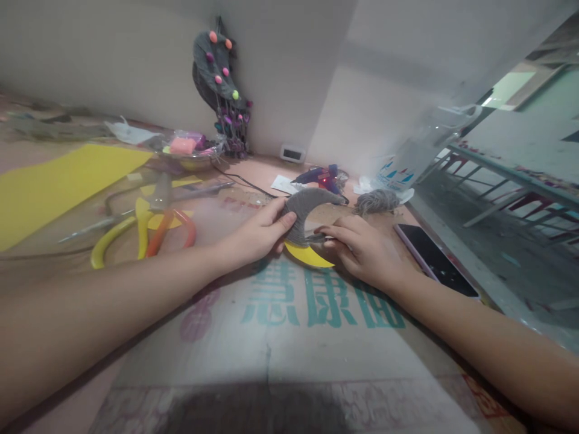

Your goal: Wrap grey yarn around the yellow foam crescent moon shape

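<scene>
grey crescent [307,202] with yellow lower end [308,255], teal-printed cardboard [217,361], purple-edged black phone [436,259]

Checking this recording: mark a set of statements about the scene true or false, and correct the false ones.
1. The left hand holds the gray crescent. True.
2. The phone lies to the left of both hands. False: it lies to the right of the right hand.
3. The yellow sheet lies on the left side of the table. True.
4. The yarn is bright red. False: it is gray.
5. The right hand grips the glue gun. False: the glue gun lies beyond the gray crescent, and the right hand is at the gray crescent's lower tip.
6. A red light shows on the glue gun. True.
</scene>
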`<state>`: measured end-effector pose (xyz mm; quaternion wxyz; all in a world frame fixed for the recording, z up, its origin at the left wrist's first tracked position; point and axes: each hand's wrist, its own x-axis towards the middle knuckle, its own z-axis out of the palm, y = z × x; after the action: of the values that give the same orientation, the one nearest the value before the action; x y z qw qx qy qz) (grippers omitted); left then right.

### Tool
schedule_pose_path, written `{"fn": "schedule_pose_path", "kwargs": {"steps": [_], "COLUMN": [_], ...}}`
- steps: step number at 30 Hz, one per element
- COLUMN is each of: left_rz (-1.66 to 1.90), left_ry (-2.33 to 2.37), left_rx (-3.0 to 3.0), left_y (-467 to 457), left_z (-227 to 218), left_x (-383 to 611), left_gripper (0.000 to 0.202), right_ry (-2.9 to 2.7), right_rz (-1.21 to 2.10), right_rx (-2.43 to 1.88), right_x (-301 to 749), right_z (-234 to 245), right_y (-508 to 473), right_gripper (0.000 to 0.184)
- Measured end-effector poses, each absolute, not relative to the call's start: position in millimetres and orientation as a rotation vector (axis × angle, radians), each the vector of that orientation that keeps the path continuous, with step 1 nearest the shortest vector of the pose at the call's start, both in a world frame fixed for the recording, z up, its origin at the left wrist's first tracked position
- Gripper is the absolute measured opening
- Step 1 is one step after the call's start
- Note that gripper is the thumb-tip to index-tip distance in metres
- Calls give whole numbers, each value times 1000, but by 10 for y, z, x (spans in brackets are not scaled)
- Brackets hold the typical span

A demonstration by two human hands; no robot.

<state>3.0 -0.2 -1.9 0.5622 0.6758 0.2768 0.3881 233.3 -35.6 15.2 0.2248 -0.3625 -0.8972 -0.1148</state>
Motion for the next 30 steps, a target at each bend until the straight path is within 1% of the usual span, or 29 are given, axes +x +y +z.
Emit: {"fn": "schedule_pose_path", "kwargs": {"steps": [9, 21, 23, 26, 27, 28, 30], "left_rz": [927, 936, 940, 975, 1004, 1036, 1079], "left_ry": [649, 601, 597, 623, 638, 650, 661], "left_rx": [1615, 1576, 1559, 1546, 1554, 1567, 1591], "left_y": [11, 5, 4, 16, 24, 34, 52], "left_z": [-41, -40, -42, -35, -32, -31, -32], "left_x": [30, 32, 35, 39, 40, 42, 44], "left_gripper": [25, 28, 30, 35, 38, 40, 44], "right_ry": [-2464, -2390, -2354, -2321, -2330, -2346, -2397], "right_rz": [-345, -204, -108, 66, 109, 133, 118], "right_rx": [-981, -1059, -1060, -999, -979, -970, -981], "right_x": [2328, 2354, 2362, 2361, 2353, 2342, 2310], "right_z": [147, 148, 155, 181, 194, 208, 235], "right_y": [-358, -366, -383, -426, -443, -461, -493], "right_gripper": [25, 30, 33, 47, 48, 45, 29]}}
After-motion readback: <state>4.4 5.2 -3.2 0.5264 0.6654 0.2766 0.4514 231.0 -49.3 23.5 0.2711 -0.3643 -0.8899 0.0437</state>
